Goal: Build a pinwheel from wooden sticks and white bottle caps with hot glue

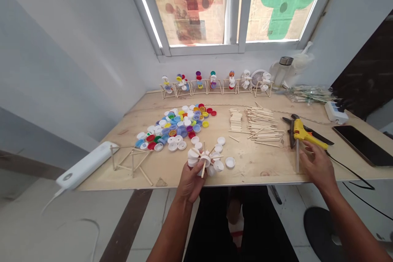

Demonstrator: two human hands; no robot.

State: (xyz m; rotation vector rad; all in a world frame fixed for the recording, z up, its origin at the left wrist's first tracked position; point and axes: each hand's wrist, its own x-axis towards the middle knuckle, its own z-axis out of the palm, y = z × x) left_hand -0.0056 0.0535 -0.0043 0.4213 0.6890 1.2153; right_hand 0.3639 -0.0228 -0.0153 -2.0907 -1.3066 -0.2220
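Observation:
My left hand (190,180) grips a wheel made of white bottle caps and thin wooden sticks (205,158), just above the table's front edge. Its sticks spread outward from a cap in the middle. My right hand (317,166) is at the yellow glue gun (302,130), fingers curved and apart beside its handle. A glue stick (297,156) juts from the gun toward me, close to my thumb. Whether my fingertips touch the gun is hard to make out. Loose white caps (230,162) lie around the wheel.
Colourful bottle caps (178,125) are heaped left of centre; wooden sticks (262,125) are piled to the right. Several finished cap wheels on stick frames (199,84) line the wall. A stick frame (130,159), white power strip (89,166), phone (365,145) and glass bottle (281,73) surround these.

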